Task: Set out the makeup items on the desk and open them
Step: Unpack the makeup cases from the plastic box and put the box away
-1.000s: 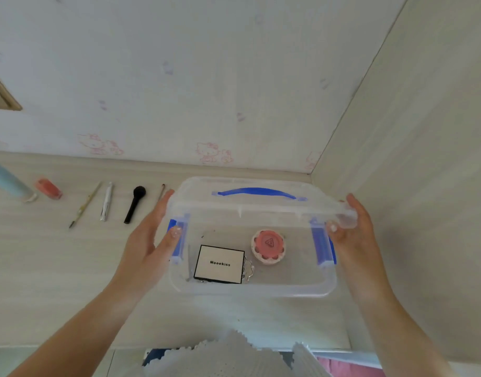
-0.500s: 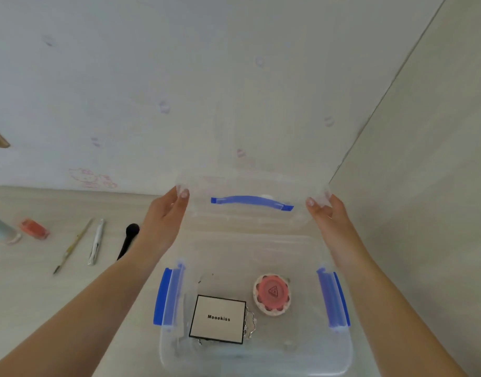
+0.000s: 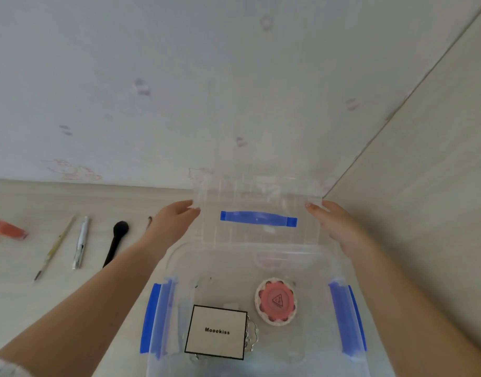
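Note:
A clear plastic box [image 3: 319,261] with blue side latches [image 3: 149,317] stands open on the desk in front of me. Inside it lie a square white "Mooekiss" compact [image 3: 216,331] and a round pink compact [image 3: 276,300]. The clear lid [image 3: 257,191] with its blue handle stands almost upright just behind the box, near the wall. My left hand [image 3: 177,221] grips the lid's left edge, and my right hand [image 3: 336,225] grips its right edge.
Laid out on the desk to the left are a pink tube [image 3: 8,229], a thin pencil [image 3: 56,247], a white pen [image 3: 80,246] and a black brush [image 3: 115,242]. Another brush tip [image 3: 149,221] peeks out behind my left hand. A wall panel closes off the right side.
Both hands have lifted the lid off the box, carried it back toward the wall and tipped it upright. The box and the two compacts have stayed in place.

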Demonstrator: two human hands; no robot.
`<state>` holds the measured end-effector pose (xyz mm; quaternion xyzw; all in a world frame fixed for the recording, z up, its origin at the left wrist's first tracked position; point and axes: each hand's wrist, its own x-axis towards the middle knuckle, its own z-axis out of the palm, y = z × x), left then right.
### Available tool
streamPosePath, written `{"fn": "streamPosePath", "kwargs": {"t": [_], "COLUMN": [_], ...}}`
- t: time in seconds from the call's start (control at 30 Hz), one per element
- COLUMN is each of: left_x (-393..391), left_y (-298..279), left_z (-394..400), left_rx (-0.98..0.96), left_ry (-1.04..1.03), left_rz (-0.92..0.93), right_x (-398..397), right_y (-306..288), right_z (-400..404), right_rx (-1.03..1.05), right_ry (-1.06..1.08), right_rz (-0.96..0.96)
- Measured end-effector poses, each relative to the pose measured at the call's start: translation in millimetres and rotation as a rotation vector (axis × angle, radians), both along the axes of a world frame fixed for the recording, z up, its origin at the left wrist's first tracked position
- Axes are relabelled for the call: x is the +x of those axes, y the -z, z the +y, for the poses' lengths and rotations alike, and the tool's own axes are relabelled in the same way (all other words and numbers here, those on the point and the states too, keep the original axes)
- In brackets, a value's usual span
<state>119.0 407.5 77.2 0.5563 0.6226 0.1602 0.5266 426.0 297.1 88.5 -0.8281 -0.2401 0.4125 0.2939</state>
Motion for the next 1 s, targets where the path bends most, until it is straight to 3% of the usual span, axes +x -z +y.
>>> {"fn": "streamPosePath", "kwargs": {"t": [0.63,0.87,1.0], "left_x": [6.4,4.8,-1.7], "left_y": [28.4,31.1,16.3], "left_z": [1.8,3.9,4.3], "left_rx": [-0.112,-0.131,-0.072], "left_ry": [0.129,0.155,0.1], "left_rz": [0.167,0.131,0.034], "right_x": [3.6,1.9,-0.7], "right_y": [35.1,33.1,14.0], "right_z": [21.9,16.6,13.1], "right_rx": [-0.128,-0.076,0.132], "right_ry": [-0.115,-0.063,0.052], "right_rz": [0.058,0.098,-0.024]}}
